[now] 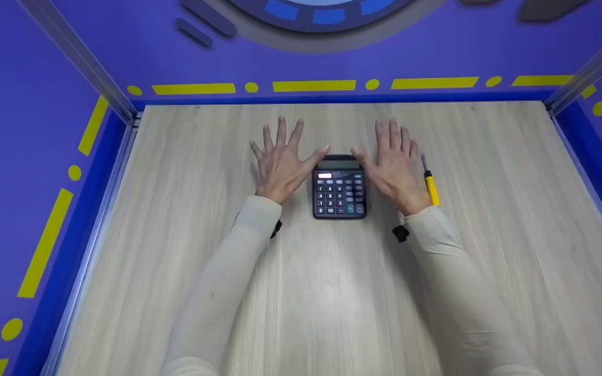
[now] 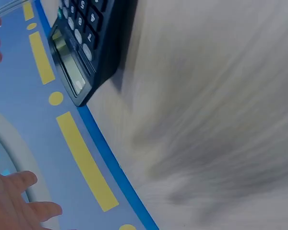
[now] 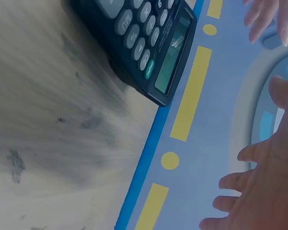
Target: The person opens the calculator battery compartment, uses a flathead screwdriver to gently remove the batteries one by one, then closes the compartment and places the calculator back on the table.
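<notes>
A dark desk calculator (image 1: 339,196) lies on the wooden table between the two hands, its display toward the far side. My left hand (image 1: 281,169) is spread palm down on its left, the thumb near the display's corner. On the other side my right hand (image 1: 396,172) has its fingers extended, with the thumb beside the display's right corner. Neither hand holds anything. Both wrist views show the calculator (image 2: 89,45) (image 3: 139,43) with a hand's shadow on the table. Just right of the right hand lies a screwdriver (image 1: 431,189) with a yellow and black handle.
The pale wood-grain table (image 1: 332,292) is bounded by a blue-purple back wall (image 1: 327,68) with yellow dashes. Side panels with metal rails stand left (image 1: 84,183) and right (image 1: 583,167). A small black device (image 1: 400,233) is worn at the right wrist.
</notes>
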`<state>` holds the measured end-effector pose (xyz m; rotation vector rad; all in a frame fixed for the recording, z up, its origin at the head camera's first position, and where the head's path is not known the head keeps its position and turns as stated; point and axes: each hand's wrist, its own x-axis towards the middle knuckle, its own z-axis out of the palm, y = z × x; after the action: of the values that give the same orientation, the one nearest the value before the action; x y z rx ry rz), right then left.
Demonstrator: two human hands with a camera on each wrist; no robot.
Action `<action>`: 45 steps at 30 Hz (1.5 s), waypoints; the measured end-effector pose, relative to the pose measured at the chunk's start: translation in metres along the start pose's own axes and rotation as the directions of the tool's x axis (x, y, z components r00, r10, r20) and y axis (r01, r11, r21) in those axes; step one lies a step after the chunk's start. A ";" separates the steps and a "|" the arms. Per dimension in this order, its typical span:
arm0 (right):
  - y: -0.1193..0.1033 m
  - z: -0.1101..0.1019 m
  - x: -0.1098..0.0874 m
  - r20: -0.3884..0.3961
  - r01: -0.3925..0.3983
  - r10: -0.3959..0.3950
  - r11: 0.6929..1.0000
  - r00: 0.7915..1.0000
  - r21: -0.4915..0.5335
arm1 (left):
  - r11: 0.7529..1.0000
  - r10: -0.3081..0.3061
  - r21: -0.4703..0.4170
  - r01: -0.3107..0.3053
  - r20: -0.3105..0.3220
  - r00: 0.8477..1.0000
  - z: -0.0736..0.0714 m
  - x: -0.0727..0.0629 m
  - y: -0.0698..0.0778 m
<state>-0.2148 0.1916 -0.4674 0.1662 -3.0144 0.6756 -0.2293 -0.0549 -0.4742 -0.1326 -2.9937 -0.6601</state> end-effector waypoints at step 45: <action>-0.001 0.024 -0.034 0.124 -0.242 0.208 0.862 0.970 0.446 | 0.745 -0.241 -0.600 0.291 0.166 0.956 0.023 -0.042 0.009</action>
<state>-0.1816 0.1838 -0.4913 -0.1570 -2.9039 1.4309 -0.1876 -0.0399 -0.4953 0.2539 -2.7471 -1.6968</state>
